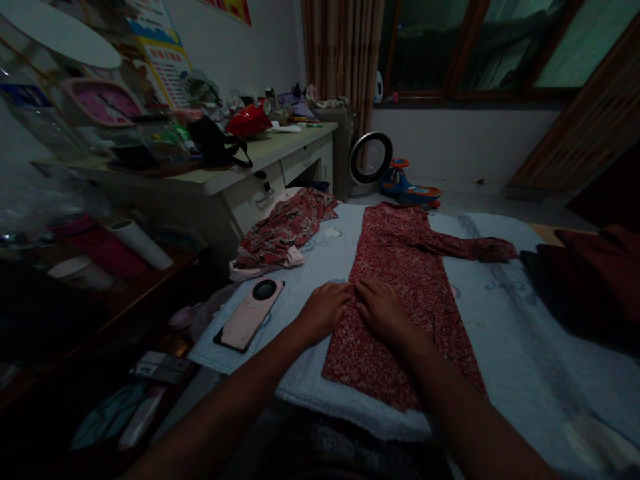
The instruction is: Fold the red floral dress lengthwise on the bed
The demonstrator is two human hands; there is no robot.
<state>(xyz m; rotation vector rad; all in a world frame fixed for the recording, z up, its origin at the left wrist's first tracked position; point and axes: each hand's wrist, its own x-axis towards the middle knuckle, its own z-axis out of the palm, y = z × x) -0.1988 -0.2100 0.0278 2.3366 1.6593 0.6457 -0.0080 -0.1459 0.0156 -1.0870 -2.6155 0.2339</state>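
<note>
A red floral garment (400,267) lies folded lengthwise on a pale blue bed cover (505,313), one sleeve stretched out to the right. My left hand (325,308) rests at the garment's left edge, fingers curled down on the fabric. My right hand (383,308) lies flat on the garment beside it, the two hands almost touching. Whether either hand pinches the cloth cannot be made out in the dim light.
A second crumpled floral garment (285,230) lies at the bed's far left. A pink phone (250,315) sits by my left hand. Dark folded clothes (590,280) lie at the right. A cluttered desk (280,157) and low shelf (115,280) stand at the left.
</note>
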